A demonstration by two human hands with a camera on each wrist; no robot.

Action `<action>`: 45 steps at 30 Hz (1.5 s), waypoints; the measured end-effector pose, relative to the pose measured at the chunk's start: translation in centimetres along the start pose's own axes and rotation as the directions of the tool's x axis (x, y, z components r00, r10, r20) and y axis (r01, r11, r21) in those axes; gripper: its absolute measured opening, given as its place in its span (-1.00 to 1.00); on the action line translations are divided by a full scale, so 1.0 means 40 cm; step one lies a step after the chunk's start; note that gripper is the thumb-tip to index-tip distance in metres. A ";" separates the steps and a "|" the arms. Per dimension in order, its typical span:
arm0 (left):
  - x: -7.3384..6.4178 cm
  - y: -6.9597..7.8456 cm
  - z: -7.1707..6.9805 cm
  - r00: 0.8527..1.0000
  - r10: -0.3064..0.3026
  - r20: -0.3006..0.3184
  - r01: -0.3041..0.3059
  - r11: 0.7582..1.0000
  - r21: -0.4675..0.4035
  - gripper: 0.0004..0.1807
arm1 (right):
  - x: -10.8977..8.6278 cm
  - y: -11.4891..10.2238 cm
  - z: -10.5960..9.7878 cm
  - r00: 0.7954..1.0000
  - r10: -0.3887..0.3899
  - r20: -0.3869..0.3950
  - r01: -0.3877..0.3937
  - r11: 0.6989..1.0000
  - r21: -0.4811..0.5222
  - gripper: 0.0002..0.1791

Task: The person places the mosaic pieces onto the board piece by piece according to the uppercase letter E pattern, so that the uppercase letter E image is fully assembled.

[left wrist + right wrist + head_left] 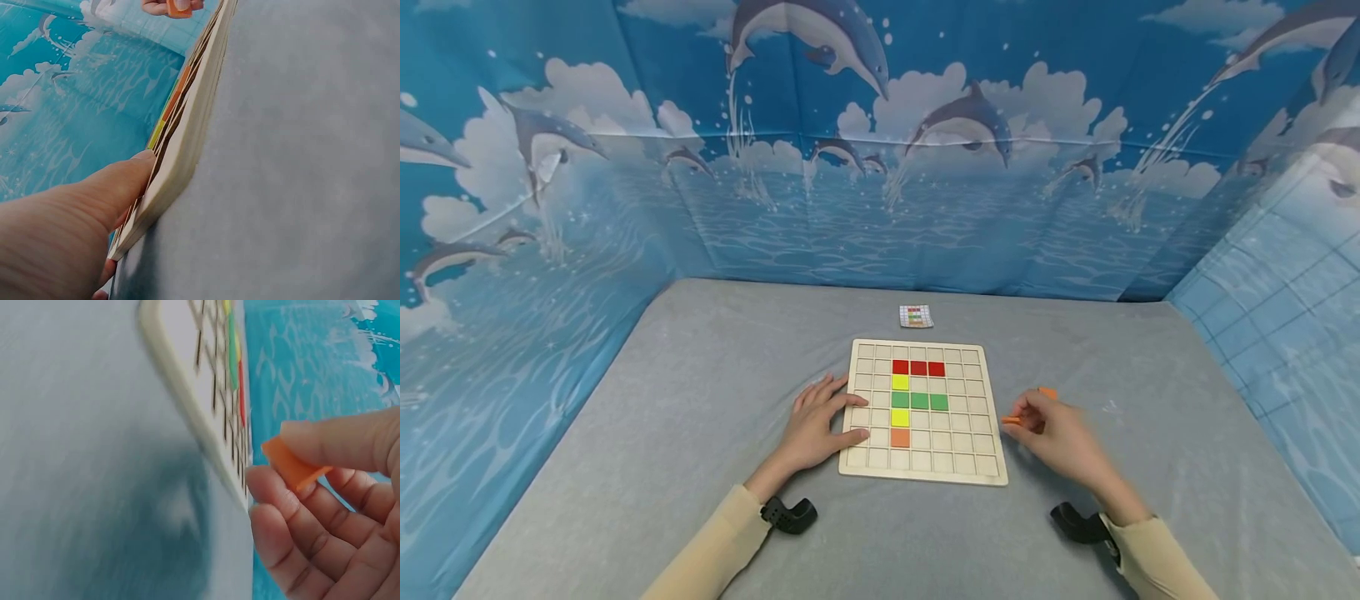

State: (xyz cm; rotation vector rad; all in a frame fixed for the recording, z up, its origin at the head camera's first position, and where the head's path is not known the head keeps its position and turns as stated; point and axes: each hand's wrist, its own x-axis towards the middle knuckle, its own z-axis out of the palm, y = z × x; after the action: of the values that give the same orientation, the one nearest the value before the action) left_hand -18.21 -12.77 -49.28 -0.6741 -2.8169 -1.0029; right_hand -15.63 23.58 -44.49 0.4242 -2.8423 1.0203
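A wooden grid board (pixel 964 442) lies on the grey table, with red tiles (pixel 918 367), yellow tiles (pixel 900 382), green tiles (pixel 919 402) and one orange square tile (pixel 900 437) in its cells. My left hand (pixel 814 427) rests along the board's left edge, thumb and index finger on the top face. Beside the right edge, my right hand (pixel 1060 437) pinches a loose orange tile (pixel 290 464) between thumb and fingers. Another orange piece (pixel 1048 392) shows on the table just behind that hand, partly covered by it.
Behind the board lies a small card (pixel 916 317) printed with a coloured grid pattern. A blue curtain (pixel 880 225) with dolphins hangs along the table's back and both sides. Each wrist carries a black camera strap (pixel 790 517).
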 end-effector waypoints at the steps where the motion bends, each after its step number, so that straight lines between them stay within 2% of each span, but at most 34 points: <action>1: 0.000 0.000 0.000 1.000 -0.002 0.003 0.002 1.000 0.001 -0.55 | 0.002 -0.006 0.003 1.000 -0.003 0.012 0.003 1.000 0.018 -0.75; 4: -0.002 -0.001 0.000 1.000 -0.003 0.005 0.003 1.000 0.001 -0.55 | 0.010 -0.023 0.015 0.999 -0.011 0.045 0.007 0.997 0.072 -0.75; 12: 0.000 -0.003 0.001 1.000 -0.001 0.003 0.001 1.000 0.005 -0.54 | 0.035 -0.059 0.051 0.994 -0.031 0.105 0.016 0.990 0.141 -0.77; 20: 0.003 -0.005 0.000 1.000 0.001 0.007 -0.001 1.000 0.010 -0.54 | 0.056 -0.093 0.090 0.983 -0.121 0.140 0.093 0.977 0.192 -0.80; 25: 0.004 -0.007 -0.001 1.000 0.003 0.005 -0.003 1.000 0.007 -0.55 | 0.070 -0.110 0.111 0.969 -0.188 0.163 0.149 0.963 0.225 -0.82; 29: 0.003 -0.008 -0.002 1.000 0.001 0.011 -0.001 1.000 0.007 -0.54 | 0.079 -0.123 0.127 0.962 -0.214 0.171 0.170 0.955 0.242 -0.84; 38: 0.003 -0.008 -0.002 1.000 0.002 0.011 -0.002 1.000 0.007 -0.54 | 0.089 -0.141 0.159 0.955 -0.222 0.195 0.169 0.952 0.257 -0.87; 45: 0.003 -0.008 0.000 1.000 0.001 0.017 -0.001 1.000 0.004 -0.54 | 0.091 -0.150 0.168 0.952 -0.189 0.241 0.132 0.963 0.236 -0.89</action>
State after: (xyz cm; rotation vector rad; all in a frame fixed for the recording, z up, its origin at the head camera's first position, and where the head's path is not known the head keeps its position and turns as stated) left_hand -18.45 -12.97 -49.44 -0.6864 -2.8324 -0.9959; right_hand -17.32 14.07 -45.38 0.8578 -2.8613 1.3370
